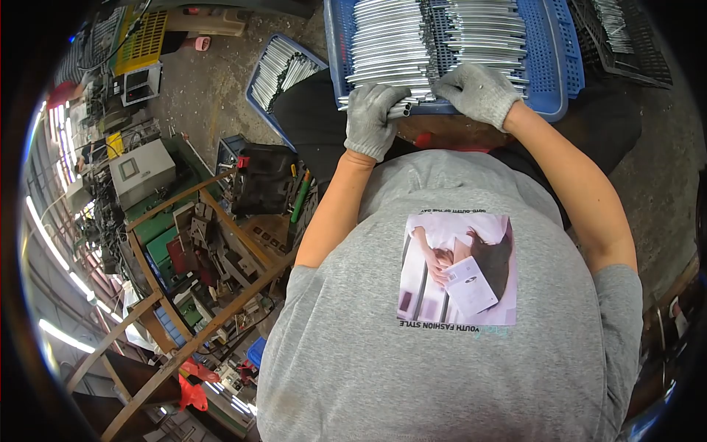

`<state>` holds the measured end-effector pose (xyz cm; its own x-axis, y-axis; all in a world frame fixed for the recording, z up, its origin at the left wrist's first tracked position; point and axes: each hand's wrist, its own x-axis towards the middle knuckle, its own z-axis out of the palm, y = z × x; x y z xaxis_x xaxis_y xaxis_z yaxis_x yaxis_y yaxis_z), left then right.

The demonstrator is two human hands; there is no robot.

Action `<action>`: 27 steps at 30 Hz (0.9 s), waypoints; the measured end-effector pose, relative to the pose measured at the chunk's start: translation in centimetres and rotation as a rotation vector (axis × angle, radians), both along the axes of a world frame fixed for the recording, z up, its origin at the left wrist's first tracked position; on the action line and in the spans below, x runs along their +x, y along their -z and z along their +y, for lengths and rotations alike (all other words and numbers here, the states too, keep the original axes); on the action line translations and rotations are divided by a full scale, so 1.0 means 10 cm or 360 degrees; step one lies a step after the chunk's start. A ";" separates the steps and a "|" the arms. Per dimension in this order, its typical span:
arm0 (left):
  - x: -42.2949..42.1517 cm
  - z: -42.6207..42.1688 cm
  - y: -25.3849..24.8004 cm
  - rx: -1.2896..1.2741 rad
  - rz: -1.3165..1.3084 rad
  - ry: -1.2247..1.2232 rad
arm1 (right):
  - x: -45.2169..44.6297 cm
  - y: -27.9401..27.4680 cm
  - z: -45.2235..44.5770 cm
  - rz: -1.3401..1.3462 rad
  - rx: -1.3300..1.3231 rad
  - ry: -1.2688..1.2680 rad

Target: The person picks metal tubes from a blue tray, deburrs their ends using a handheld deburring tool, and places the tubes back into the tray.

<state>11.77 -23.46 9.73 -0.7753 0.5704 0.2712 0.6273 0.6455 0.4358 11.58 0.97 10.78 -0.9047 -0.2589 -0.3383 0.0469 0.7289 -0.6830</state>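
Note:
A blue perforated plastic crate (543, 55) stands in front of me, holding two stacked rows of shiny metal tubes (390, 44). My left hand (370, 118), in a grey knitted glove, is at the crate's near edge with its fingers curled around a few metal tubes (399, 110). Their open ends stick out toward the right. My right hand (479, 92), gloved the same way, rests over the near end of the right row. Its fingers are bent together and point left; whatever is under them is hidden.
A smaller blue crate (261, 62) with more tubes stands on the floor to the left. A dark crate (626, 66) is at the far right. On the left are a metal frame (213, 324), a grey box (142, 173), a black tool case (261, 177) and a green-handled tool (300, 197).

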 end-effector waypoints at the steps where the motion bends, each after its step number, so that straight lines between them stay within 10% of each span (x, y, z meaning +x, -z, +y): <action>1: 0.00 -0.01 0.00 0.0000 0.0001 -0.0003 | 0.01 0.01 -0.01 -0.0049 0.0052 -0.0077; 27: -0.01 0.03 -0.18 0.0044 -0.0224 0.0045 | 0.11 -0.13 0.08 -0.0289 -0.0270 -0.0115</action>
<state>11.62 -23.16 11.57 -0.7906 0.5862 0.1769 0.5764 0.6151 0.5380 12.68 1.79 12.10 -0.8102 -0.3874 -0.4399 0.1320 0.6106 -0.7808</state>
